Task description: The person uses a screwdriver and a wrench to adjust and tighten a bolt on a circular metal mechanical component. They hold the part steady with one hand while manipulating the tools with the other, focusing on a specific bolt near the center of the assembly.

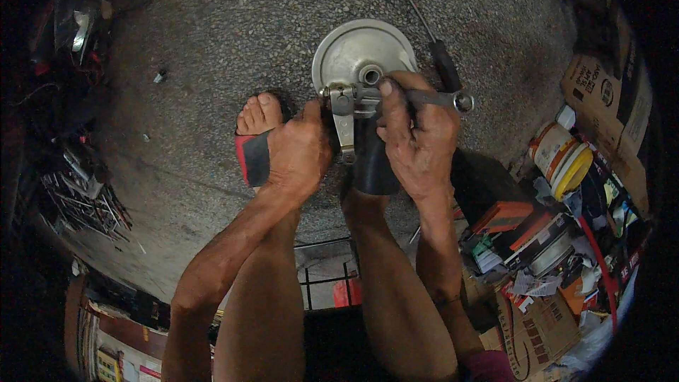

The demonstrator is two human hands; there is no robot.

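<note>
A round silver brake drum plate rests by my feet, with a hole near its lower edge. A metal brake arm sticks out from it toward me, clamped by a bolt at its top. My right hand grips a combination wrench, whose ring end points right; its other end lies at the arm's clamp, partly hidden by my fingers. Curled beside the bolt's left end is my left hand; its fingertips are turned away, and whatever they hold is hidden.
A screwdriver with a black handle lies right of the plate. Metal tools crowd the left side. On the right stand cardboard boxes, a yellow-rimmed tub and piled packages. My sandalled foot is beside my left hand.
</note>
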